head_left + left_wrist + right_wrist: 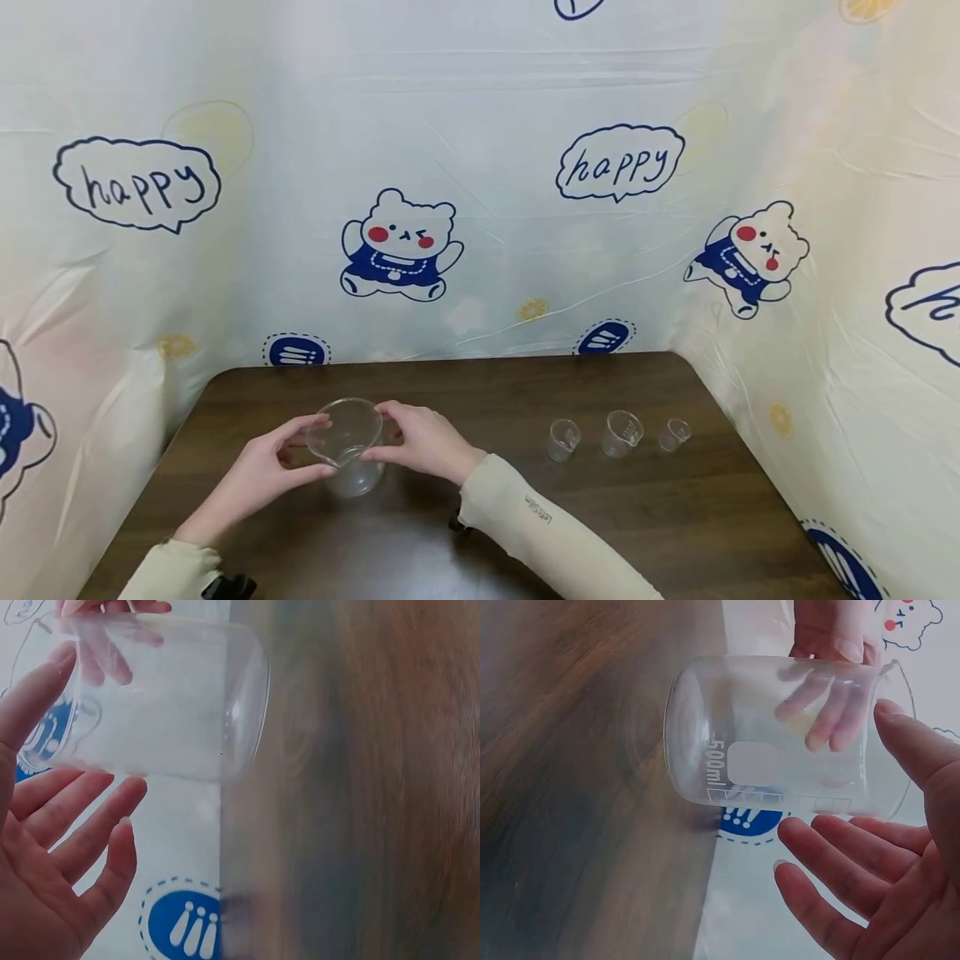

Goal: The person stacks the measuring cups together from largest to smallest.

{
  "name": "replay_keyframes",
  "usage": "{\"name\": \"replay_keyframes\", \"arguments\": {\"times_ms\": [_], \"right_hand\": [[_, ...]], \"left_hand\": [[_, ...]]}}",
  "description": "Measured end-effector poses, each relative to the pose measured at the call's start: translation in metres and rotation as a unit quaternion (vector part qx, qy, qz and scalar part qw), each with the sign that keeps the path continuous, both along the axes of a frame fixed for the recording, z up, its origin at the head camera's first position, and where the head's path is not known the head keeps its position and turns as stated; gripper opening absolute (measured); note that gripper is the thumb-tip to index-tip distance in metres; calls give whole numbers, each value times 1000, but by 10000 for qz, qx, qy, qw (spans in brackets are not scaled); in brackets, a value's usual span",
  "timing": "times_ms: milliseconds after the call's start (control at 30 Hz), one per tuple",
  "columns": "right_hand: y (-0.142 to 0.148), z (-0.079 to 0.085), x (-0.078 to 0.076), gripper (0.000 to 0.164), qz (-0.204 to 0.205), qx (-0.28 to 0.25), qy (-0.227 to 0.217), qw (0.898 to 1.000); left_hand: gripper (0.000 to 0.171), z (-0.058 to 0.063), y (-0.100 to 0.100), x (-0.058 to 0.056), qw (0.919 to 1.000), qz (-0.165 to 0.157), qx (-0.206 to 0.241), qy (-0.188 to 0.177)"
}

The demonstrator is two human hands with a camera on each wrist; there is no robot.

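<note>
Both hands hold a large clear glass beaker [348, 454] near its rim, left of the table's middle. My left hand [258, 471] grips its left side, with the thumb on the near side and the fingers behind. From the right, my right hand [429, 442] pinches the upper wall between thumb and fingers. White "500ml" lettering and scale lines mark the beaker [751, 763] in the right wrist view. The left wrist view shows the clear wall of the beaker [172, 712], its base close over the wooden tabletop. No contents show inside.
Three smaller clear beakers stand in a row at the right: a small one [562, 440], a medium one [622, 435] and the smallest [674, 435]. The dark wooden table [600, 517] meets a printed curtain [495, 275] at its back and sides.
</note>
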State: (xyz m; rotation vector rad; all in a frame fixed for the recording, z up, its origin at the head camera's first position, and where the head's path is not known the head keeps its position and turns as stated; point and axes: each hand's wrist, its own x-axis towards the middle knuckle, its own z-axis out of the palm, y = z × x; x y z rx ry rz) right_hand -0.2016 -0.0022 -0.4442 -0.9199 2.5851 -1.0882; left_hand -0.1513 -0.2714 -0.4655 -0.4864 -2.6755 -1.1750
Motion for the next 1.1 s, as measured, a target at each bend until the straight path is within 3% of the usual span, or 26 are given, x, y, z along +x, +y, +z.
{"name": "replay_keyframes", "arguments": {"times_ms": [267, 667, 1100], "right_hand": [[22, -2, 1, 62, -25, -57, -140, 9999], [59, -10, 5, 60, -107, -261, -248, 9993], [91, -7, 8, 64, -302, -361, -523, 9975]], "left_hand": [[66, -9, 20, -6, 9999, -80, -85, 71], [68, -16, 58, -10, 9995, -163, 59, -252], [70, -22, 91, -15, 9995, -243, 205, 13]]}}
